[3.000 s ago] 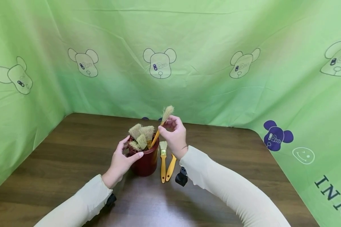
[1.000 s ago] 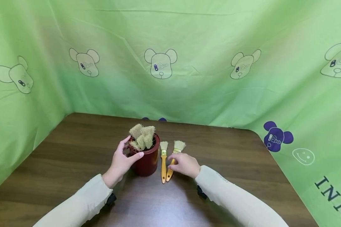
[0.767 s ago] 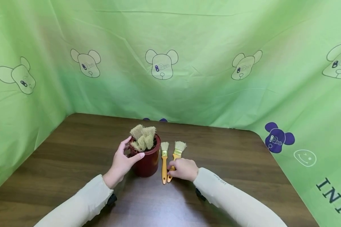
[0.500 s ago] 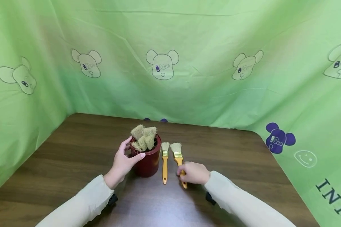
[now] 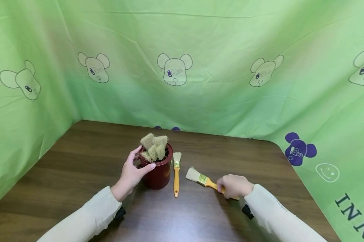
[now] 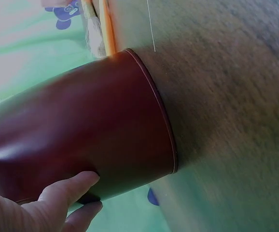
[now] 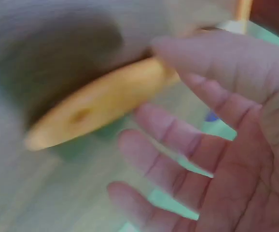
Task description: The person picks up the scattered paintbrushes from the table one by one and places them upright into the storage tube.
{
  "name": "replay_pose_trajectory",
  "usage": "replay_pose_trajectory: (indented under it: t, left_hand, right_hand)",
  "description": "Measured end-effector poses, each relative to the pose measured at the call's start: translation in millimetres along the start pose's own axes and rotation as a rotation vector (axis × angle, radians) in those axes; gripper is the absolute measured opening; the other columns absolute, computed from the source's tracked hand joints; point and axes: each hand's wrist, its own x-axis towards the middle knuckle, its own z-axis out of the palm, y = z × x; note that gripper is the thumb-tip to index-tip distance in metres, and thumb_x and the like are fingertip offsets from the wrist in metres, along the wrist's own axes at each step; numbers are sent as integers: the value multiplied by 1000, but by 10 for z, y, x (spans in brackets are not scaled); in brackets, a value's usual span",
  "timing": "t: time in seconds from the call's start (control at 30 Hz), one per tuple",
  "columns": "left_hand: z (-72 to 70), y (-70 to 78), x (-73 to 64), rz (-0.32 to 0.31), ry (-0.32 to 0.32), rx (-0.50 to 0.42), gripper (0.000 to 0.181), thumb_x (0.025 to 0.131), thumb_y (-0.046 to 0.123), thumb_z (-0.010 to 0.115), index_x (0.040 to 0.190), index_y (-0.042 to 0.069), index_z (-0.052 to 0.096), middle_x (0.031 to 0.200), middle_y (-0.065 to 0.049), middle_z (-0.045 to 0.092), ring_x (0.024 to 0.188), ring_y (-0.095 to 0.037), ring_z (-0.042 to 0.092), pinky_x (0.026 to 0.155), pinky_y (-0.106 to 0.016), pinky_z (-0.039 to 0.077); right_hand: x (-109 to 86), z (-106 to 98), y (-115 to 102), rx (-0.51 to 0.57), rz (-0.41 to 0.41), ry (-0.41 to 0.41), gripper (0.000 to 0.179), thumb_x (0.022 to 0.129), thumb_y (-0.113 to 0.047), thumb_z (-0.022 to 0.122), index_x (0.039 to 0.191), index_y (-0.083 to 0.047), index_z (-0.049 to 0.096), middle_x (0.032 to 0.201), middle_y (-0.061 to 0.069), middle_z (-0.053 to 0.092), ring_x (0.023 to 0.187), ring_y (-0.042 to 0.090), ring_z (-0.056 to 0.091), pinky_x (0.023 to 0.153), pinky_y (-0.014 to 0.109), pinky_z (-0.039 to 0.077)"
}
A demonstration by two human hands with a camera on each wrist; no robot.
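A dark red cylindrical pot (image 5: 156, 176) stands upright on the table with several paintbrushes (image 5: 154, 148) in it, bristles up. My left hand (image 5: 130, 173) grips it from the left, thumb at the near rim; the left wrist view shows fingers (image 6: 72, 188) against the pot's wall (image 6: 91, 111). To the right, my right hand (image 5: 235, 185) pinches a wide paintbrush (image 5: 203, 179) by its yellow handle, bristles toward the pot. In the right wrist view, the thumb and index finger meet at the blurred handle (image 7: 101, 104), other fingers spread.
A narrower paintbrush (image 5: 176, 178) lies just right of the pot, bristles away from me. The brown wooden table (image 5: 88, 161) is closed in at the back and sides by a green printed cloth (image 5: 212, 111).
My right hand came down from the pot, where it held a brush, took the wide paintbrush by its handle, and swung it rightward, away from the narrower one. The left hand stayed on the pot.
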Motion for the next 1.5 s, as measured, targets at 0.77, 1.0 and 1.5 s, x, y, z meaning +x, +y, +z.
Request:
replay_pose_trajectory:
  t: [0.77, 1.0, 1.5]
  left_hand:
    - [-2, -32, 20, 2, 5, -7, 76, 80, 6, 73, 146, 7, 34, 129, -23, 43, 113, -41, 52, 87, -40, 48]
    - [-5, -23, 15, 3, 2, -5, 76, 81, 6, 73, 146, 7, 34, 128, -23, 43, 110, -41, 53, 86, -39, 48]
    - [-28, -9, 0, -19, -23, -31, 77, 82, 8, 72, 148, 9, 31, 134, -23, 38, 120, -39, 45, 94, -44, 43]
  right_hand:
    - [531, 237, -71, 438, 21, 161, 50, 62, -4, 79, 108, 8, 62, 79, 5, 61, 69, 16, 48, 63, 30, 43]
    - [562, 229, -167, 353, 100, 153, 40, 64, -3, 80, 101, 2, 66, 86, 4, 64, 75, 17, 50, 69, 32, 44]
    - [536, 145, -179, 378, 121, 226, 37, 60, 0, 71, 97, -4, 62, 78, 2, 52, 71, 16, 47, 64, 30, 40]
